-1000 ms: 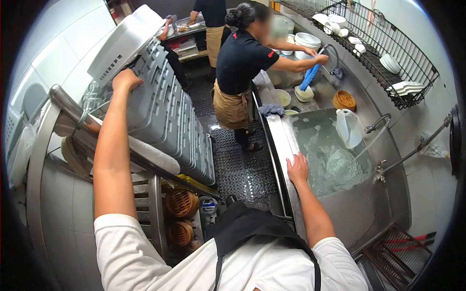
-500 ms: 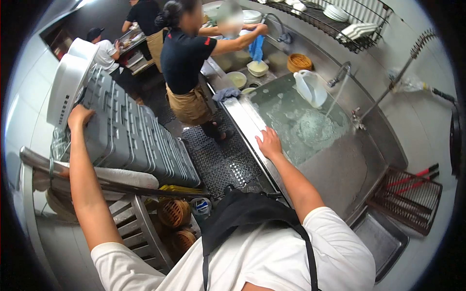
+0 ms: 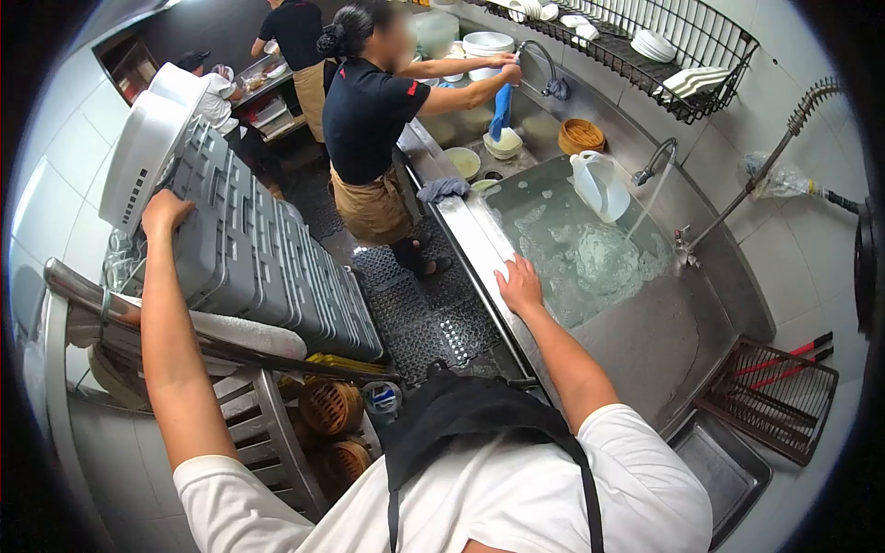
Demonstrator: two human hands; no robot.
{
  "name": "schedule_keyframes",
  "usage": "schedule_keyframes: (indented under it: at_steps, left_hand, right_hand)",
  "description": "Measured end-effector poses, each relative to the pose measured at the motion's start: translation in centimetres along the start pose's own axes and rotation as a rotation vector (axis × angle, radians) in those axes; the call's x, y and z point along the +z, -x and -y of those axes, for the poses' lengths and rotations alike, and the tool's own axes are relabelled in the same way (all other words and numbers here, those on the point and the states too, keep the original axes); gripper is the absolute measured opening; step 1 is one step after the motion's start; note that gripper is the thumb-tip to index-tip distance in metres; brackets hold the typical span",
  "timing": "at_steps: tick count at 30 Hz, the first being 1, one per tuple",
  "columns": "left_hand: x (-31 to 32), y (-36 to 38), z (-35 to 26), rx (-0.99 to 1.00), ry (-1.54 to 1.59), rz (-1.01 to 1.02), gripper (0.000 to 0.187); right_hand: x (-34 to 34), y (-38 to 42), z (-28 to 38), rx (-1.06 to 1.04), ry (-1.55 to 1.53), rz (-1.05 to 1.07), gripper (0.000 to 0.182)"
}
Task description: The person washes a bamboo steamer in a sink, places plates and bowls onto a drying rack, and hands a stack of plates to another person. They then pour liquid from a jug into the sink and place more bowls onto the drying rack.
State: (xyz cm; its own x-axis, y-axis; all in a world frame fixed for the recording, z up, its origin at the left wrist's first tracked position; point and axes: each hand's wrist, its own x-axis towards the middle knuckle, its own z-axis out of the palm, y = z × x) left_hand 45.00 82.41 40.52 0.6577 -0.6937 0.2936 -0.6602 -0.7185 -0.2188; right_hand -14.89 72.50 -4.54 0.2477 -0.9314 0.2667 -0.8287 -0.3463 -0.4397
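My left hand is at the top of a tall stack of grey plastic crates, its fingers bent over the upper crate's edge. My right hand lies on the metal front rim of a sink, fingers spread and holding nothing. Beyond that hand the sink holds cloudy water, with a stream running in from a tap. A translucent white plastic jug floats tilted near the stream. On the rim farther along lies a crumpled grey cloth.
A co-worker stands at the sink's far end, holding a blue cloth above bowls. Two other people work farther back. A round bamboo steamer sits behind the water. A wire rack holds plates. Rubber matting covers the floor.
The whole view has shifted slightly right and down. The co-worker's hands and blue cloth have moved a little. Both my hands stay on the crate and the sink rim.
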Motion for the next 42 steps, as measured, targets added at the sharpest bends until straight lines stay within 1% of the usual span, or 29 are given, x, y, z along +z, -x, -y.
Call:
schedule_keyframes:
  at_steps: [8,11,18,22,23,25,28,30,31,32,38,41,42]
  left_hand:
    - [-0.2,0.4,-0.2,0.015,-0.026,-0.014,0.050]
    - [-0.7,0.6,-0.5,-0.002,-0.021,0.026,0.051]
    - [-0.1,-0.3,0.0,0.014,-0.026,0.051,0.055]
    - [0.3,-0.7,0.3,0.061,-0.060,-0.003,0.054]
    - [0.3,-0.5,0.2,0.059,-0.049,-0.009,0.054]
    - [0.1,-0.1,0.0,0.043,-0.027,-0.023,0.053]
    - [-0.9,0.7,-0.7,0.000,-0.012,0.036,0.051]
    - [-0.5,0.1,-0.2,0.007,0.000,0.044,0.052]
    - [-0.2,-0.1,-0.1,0.012,0.007,0.048,0.052]
    - [0.2,-0.1,0.1,0.022,-0.035,-0.017,0.053]
    - [0.2,0.0,0.0,0.024,-0.036,-0.020,0.052]
    - [-0.2,-0.1,-0.2,-0.003,-0.008,0.048,0.051]
    - [-0.1,-0.1,-0.3,0.003,-0.011,0.030,0.050]
  right_hand:
    - [0.2,0.2,0.0,0.011,-0.027,-0.013,0.047]
    - [-0.2,0.2,0.1,0.036,-0.036,0.018,0.047]
    - [-0.1,0.3,0.1,0.032,-0.050,0.007,0.044]
    - [-0.3,0.3,-0.1,0.037,-0.056,0.011,0.044]
    - [-0.4,0.2,0.0,0.039,-0.060,0.018,0.044]
    - [-0.2,0.2,0.1,0.030,-0.050,-0.033,0.043]
    - [0.0,0.3,0.0,0.022,-0.055,-0.072,0.041]
    - [-0.1,0.2,0.0,0.021,-0.064,-0.086,0.038]
    - [0.0,0.1,0.1,0.021,-0.072,-0.081,0.038]
    - [-0.1,0.1,0.0,0.024,-0.079,-0.075,0.038]
    - [-0.3,0.2,0.3,0.037,-0.062,-0.084,0.037]
    - [-0.4,0.2,0.3,0.035,-0.060,-0.077,0.037]
    - [-0.5,0.2,0.3,0.041,-0.063,-0.064,0.038]
